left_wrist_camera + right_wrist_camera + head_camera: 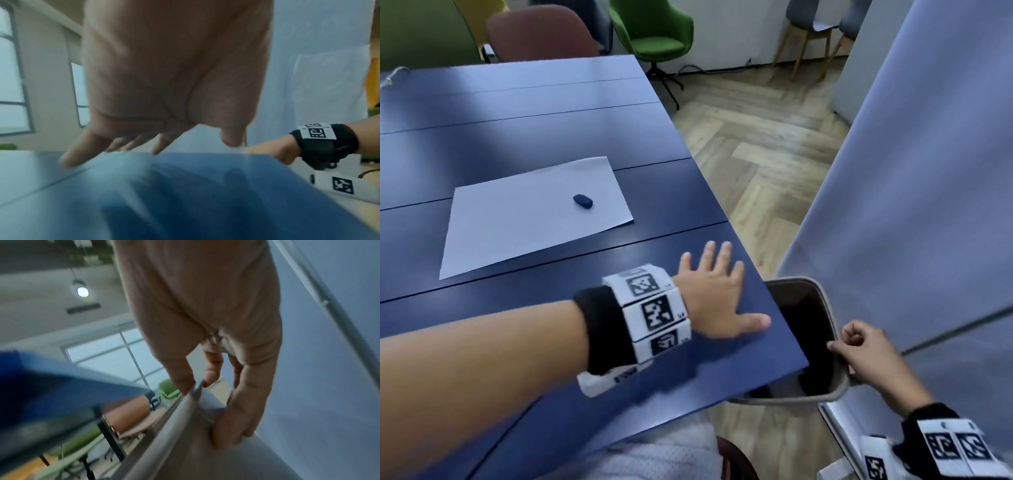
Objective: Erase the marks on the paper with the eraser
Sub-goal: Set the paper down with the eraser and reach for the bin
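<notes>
A white sheet of paper (534,214) lies on the blue table (551,120), and a small dark eraser (582,200) rests on its right part. I see no marks on the paper from here. My left hand (717,294) lies flat on the table near its right edge, fingers spread, well to the right of the paper; the left wrist view shows the same spread left hand (156,146) on the tabletop. My right hand (859,349) pinches the rim of a grey bin (839,373) held just below the table edge, and the right wrist view shows the right hand's fingers (232,426) curled round that rim (185,402).
Green (654,31) and reddish (541,34) chairs stand beyond the table's far end. A grey partition (911,171) rises on the right, over a wooden floor (756,154). The bin's opening is dark inside.
</notes>
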Tool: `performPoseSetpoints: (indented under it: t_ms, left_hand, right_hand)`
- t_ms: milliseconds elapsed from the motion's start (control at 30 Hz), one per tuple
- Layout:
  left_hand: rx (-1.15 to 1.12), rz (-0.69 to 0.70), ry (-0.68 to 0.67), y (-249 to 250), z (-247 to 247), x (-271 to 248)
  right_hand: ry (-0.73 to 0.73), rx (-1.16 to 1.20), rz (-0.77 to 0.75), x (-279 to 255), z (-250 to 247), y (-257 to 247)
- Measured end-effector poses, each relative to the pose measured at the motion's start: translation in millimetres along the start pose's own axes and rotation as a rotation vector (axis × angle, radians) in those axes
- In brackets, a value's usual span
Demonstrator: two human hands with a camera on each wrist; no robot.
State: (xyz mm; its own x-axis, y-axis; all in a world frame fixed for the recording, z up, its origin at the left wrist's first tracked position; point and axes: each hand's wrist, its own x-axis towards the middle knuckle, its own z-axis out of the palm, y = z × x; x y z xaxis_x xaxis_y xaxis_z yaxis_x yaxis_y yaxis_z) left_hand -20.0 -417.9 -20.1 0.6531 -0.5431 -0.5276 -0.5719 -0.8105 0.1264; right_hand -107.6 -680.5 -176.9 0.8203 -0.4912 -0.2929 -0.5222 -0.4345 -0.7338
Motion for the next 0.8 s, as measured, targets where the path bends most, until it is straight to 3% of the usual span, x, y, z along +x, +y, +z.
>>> performPoseSetpoints:
  t_ms: [67, 133, 467, 700, 800]
  left_hand:
    - [0.098, -0.158, -0.138, -32.0, 3.2, -11.2]
    - [0.129, -0.188, -0.201, -46.5, 13.4, -18.2]
    - [0.163, -0.163, -0.187, -62.6, 31.4, -10.4]
    - [0.172, -0.288, -0.244, -54.8, 26.2, -8.1]
    - [0.190, -0.334, -0.268, -49.5, 25.3, -3.3]
  right_hand:
    - [0.019, -0.137, 0.066, 11.0, 12.9, 28.5]
    - [0.016, -0.210, 0.105, 23.3, 30.3, 54.2]
    - [-0.092, -0.244, 0.429, 67.1, 106.7, 162.0]
    - [-0.227, -0.248, 0.461, 56.4, 150.4, 200.1]
    - [-0.230, -0.296, 0.544, 57.1, 158.6, 222.3]
